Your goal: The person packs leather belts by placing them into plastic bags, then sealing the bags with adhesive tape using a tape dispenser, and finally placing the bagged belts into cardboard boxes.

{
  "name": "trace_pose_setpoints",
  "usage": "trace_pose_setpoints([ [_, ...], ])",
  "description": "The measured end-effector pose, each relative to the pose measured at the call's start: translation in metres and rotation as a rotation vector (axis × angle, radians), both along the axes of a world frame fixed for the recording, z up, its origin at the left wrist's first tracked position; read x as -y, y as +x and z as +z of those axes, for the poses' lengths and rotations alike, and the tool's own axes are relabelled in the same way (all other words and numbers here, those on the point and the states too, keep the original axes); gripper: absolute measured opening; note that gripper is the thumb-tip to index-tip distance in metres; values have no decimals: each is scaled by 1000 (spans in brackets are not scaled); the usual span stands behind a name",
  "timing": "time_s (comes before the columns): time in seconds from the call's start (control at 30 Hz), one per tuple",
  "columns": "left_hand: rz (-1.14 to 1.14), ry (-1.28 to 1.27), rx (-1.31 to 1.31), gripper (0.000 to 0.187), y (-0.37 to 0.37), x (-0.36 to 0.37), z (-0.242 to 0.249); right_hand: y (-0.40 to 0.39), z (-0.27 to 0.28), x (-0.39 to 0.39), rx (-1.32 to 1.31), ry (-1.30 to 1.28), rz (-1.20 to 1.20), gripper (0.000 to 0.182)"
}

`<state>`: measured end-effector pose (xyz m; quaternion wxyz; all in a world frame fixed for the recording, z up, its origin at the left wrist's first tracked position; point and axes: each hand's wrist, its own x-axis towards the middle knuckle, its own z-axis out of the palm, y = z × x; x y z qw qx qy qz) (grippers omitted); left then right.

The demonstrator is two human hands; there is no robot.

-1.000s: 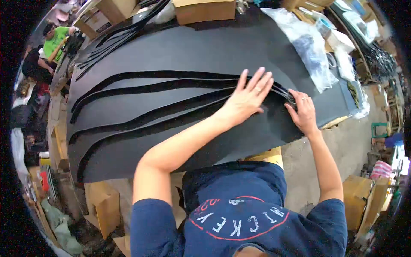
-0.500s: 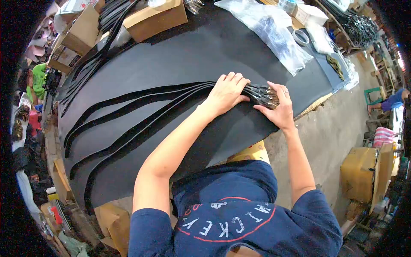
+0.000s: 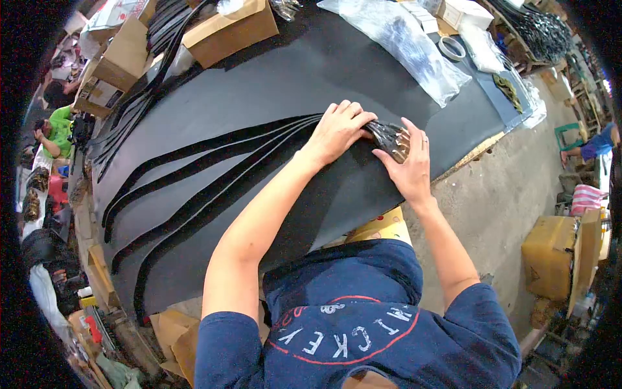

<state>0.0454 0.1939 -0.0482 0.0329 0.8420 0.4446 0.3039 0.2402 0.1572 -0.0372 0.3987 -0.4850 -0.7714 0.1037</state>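
A bundle of long black belts [image 3: 227, 152] lies across the black table, its strips fanning out toward the left edge. My left hand [image 3: 340, 129] is closed around the bundle near its right end. Beyond that grip, the gathered belt ends [image 3: 392, 139] show small shiny metal parts, too small to tell apart. My right hand [image 3: 409, 165] cups these ends from the right, thumb on the near side and fingers on the far side. Its palm hides part of the metal.
The black tabletop [image 3: 311, 71] has a cardboard box [image 3: 230, 32] and more black strips [image 3: 139, 94] at the upper left. Plastic bags [image 3: 402, 48] and a tape roll [image 3: 451, 48] lie at the upper right. A carton [image 3: 549, 256] stands on the floor to the right.
Both hands and the belts' metal ends have shifted slightly left and up in the view. The left hand keeps its grip; the right hand still cups the ends.
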Motion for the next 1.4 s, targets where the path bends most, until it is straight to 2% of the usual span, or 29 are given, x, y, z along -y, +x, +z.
trace_pose_setpoints([
  [0.07,-92,7,-26,37,-10,-8,0,-2,6,11,-81,-32,-23,64],
  [0.17,-219,-107,7,37,-25,-12,7,10,25,23,-394,-558,144,41],
  [0.2,-256,-161,3,36,-27,-13,11,17,21,19,-393,-557,143,41],
  [0.27,-269,-195,-1,34,-27,-13,14,31,11,6,-788,-680,220,41],
  [0.33,-278,-229,-8,32,-29,-14,14,39,8,-2,-826,-721,165,42],
  [0.4,-291,-238,11,31,-28,-15,13,43,1,-9,-899,-849,265,44],
  [0.47,-289,-247,12,30,-28,-15,13,41,4,-11,-836,-889,262,45],
  [0.53,-285,-257,12,30,-28,-15,15,35,9,-13,-536,-778,385,49],
  [0.57,-300,-254,-3,29,-29,-15,16,34,16,-14,-535,-782,390,49],
  [0.63,-308,-256,-19,29,-31,-15,16,31,32,-14,-108,-515,583,53],
  [0.67,-333,-264,-15,28,-31,-15,16,32,33,-18,-110,-519,589,53],
  [0.73,-350,-273,-10,28,-33,-19,14,35,36,-32,172,-296,788,61],
  [0.8,-392,-289,-20,30,-34,-21,13,37,42,-42,262,-306,851,64],
  [0.87,-401,-279,-29,31,-34,-23,11,35,48,-56,633,-132,931,68],
  [0.9,-414,-265,-37,32,-34,-24,10,30,55,-60,738,79,967,69],
  [0.93,-424,-239,-35,34,-34,-29,4,22,59,-64,729,95,988,69],
  [1.0,-488,-132,-35,31,-38,-36,-6,-6,64,-73,771,504,1287,66],
  [1.03,-487,-74,-64,34,-40,-37,-9,-13,59,-74,912,557,1337,61],
  [1.13,-415,43,-135,44,-42,-25,-2,-28,45,-81,878,506,1509,55],
  [1.17,-359,78,-173,53,-42,-20,-2,-31,38,-80,794,564,1519,52],
  [1.2,-299,124,-208,59,-44,-14,0,-35,38,-76,820,545,1506,51],
  [1.27,-180,199,-200,63,-48,-4,0,-39,36,-68,792,613,1434,50],
  [1.33,-107,200,-184,63,-56,2,-3,-40,34,-61,785,633,1381,47],
  [1.4,6,165,-230,59,-63,9,-5,-39,35,-51,871,671,1160,45],
])
